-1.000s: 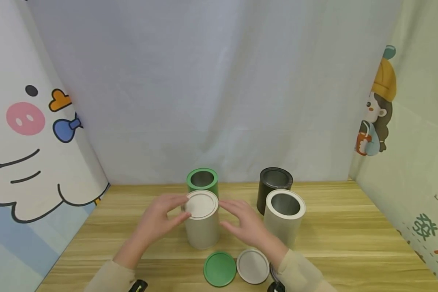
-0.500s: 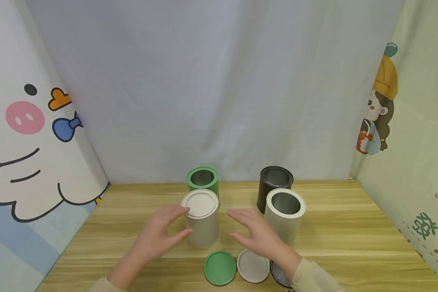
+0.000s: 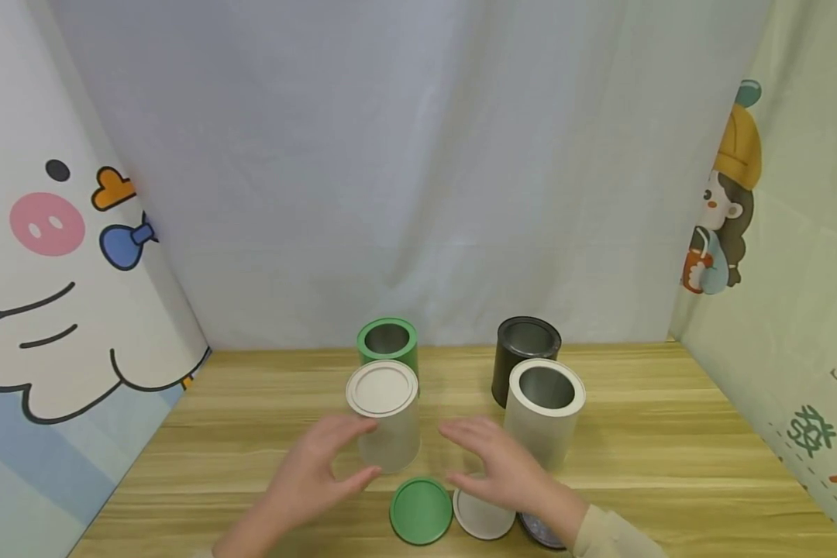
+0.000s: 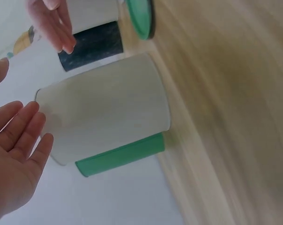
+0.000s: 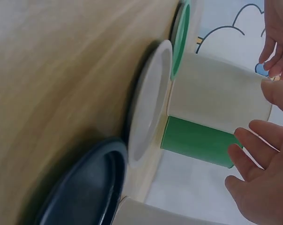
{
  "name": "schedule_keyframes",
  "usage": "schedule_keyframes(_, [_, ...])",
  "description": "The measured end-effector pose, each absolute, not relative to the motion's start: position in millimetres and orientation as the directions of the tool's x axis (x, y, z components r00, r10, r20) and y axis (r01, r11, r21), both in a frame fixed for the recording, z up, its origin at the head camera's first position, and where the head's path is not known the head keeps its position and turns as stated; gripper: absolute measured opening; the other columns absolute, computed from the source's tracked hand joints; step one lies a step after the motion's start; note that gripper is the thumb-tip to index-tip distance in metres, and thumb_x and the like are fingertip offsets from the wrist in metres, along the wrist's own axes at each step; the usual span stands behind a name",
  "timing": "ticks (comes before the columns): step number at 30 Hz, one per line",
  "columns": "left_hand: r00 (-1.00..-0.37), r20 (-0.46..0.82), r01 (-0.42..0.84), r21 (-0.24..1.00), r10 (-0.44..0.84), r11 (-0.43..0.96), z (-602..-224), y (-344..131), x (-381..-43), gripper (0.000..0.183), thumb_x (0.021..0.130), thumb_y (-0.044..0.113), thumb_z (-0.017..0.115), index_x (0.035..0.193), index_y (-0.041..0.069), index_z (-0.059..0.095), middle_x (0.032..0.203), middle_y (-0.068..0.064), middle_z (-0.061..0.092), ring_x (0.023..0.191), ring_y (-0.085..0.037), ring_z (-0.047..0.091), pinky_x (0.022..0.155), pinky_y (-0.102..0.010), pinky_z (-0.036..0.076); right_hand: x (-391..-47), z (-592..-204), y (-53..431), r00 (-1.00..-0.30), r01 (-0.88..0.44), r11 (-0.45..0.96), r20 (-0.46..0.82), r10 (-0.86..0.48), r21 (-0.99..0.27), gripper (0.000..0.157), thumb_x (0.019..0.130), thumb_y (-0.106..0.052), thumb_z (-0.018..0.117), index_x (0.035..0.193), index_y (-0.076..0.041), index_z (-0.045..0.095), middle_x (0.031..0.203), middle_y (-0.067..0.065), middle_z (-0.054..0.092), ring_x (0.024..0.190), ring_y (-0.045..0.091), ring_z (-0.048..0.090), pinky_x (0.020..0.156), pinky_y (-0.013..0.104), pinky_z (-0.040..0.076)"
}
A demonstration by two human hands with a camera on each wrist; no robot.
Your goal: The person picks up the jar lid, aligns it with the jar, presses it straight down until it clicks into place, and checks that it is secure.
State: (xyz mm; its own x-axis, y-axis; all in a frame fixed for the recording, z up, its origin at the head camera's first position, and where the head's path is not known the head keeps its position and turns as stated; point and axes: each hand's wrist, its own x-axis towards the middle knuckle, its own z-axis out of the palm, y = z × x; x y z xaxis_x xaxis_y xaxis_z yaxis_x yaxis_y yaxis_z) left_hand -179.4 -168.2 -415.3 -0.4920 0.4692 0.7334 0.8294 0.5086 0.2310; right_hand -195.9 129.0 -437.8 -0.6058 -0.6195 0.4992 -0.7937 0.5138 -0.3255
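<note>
A white can [image 3: 390, 442] with a white lid [image 3: 381, 388] seated on its top stands at the front left of the group. My left hand [image 3: 314, 473] hovers just in front of it on the left, fingers spread and holding nothing. On the other side, my right hand [image 3: 505, 469] is likewise empty, its fingers relaxed, above a pale grey lid [image 3: 484, 518]. Between the two hands a green lid [image 3: 421, 511] lies on the table. Partly covered by the right wrist is a dark lid [image 3: 540, 531].
Behind the lidded can stands a lidless green can [image 3: 387, 341]. To the right are a lidless white can [image 3: 544, 434] and, behind it, a lidless black can [image 3: 523, 364]. The wooden table [image 3: 669, 465] ends at a grey curtain [image 3: 425, 170].
Both hands have drawn back from the lidded white can toward the front edge, the right one also shifting rightward. The cans and lids stay where they were.
</note>
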Motion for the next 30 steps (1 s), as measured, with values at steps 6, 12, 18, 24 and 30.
schedule_keyframes(6, [-0.501, 0.694, 0.832, 0.222, 0.518, 0.508, -432.1, -157.7, -175.8, 0.05, 0.082, 0.034, 0.082, 0.12, 0.005, 0.067, 0.111, -0.004, 0.068, 0.1, -0.021, 0.062, 0.083, -0.039, 0.056, -193.9, -443.2, 130.7, -0.602, -0.798, 0.517, 0.457, -0.655, -0.312, 0.055, 0.08, -0.022, 0.082, 0.128, -0.002, 0.064, 0.127, 0.01, 0.064, 0.119, 0.028, 0.056, 0.102, 0.046, 0.046])
schedule_keyframes(12, [-0.569, 0.598, 0.797, 0.231, 0.564, 0.559, -447.3, -148.3, -167.9, 0.057, 0.079, 0.037, 0.084, 0.125, 0.009, 0.065, 0.116, -0.003, 0.066, 0.104, -0.02, 0.062, 0.084, -0.039, 0.056, -192.4, -449.5, 130.8, -0.584, -0.811, 0.51, 0.408, -0.701, -0.286, 0.059, 0.079, -0.026, 0.083, 0.129, -0.002, 0.063, 0.128, 0.011, 0.063, 0.122, 0.028, 0.056, 0.104, 0.049, 0.043])
schedule_keyframes(18, [-0.633, 0.514, 0.76, 0.27, 0.579, 0.591, -457.7, -142.1, -165.2, 0.064, 0.075, 0.04, 0.086, 0.127, 0.008, 0.065, 0.122, -0.003, 0.064, 0.111, -0.021, 0.06, 0.089, -0.041, 0.055, -191.0, -456.4, 130.8, -0.566, -0.824, 0.513, 0.362, -0.741, -0.239, 0.064, 0.077, -0.03, 0.084, 0.13, -0.003, 0.062, 0.13, 0.008, 0.063, 0.122, 0.025, 0.056, 0.105, 0.051, 0.043])
schedule_keyframes(24, [-0.663, 0.448, 0.741, 0.28, 0.6, 0.61, -465.4, -139.8, -166.8, 0.07, 0.075, 0.046, 0.085, 0.13, 0.009, 0.063, 0.124, -0.003, 0.062, 0.112, -0.02, 0.06, 0.09, -0.041, 0.054, -189.3, -459.9, 131.7, -0.599, -0.797, 0.535, 0.252, -0.76, -0.279, 0.066, 0.079, -0.033, 0.081, 0.135, -0.005, 0.06, 0.134, 0.005, 0.06, 0.124, 0.025, 0.053, 0.103, 0.042, 0.045])
schedule_keyframes(30, [-0.67, 0.402, 0.741, 0.3, 0.624, 0.601, -466.8, -138.8, -168.5, 0.071, 0.077, 0.048, 0.083, 0.132, 0.009, 0.061, 0.126, -0.003, 0.061, 0.113, -0.019, 0.059, 0.091, -0.041, 0.054, -189.3, -463.4, 129.9, -0.576, -0.815, 0.523, 0.247, -0.779, -0.25, 0.067, 0.079, -0.036, 0.08, 0.136, -0.007, 0.06, 0.136, 0.005, 0.059, 0.124, 0.024, 0.053, 0.1, 0.038, 0.048])
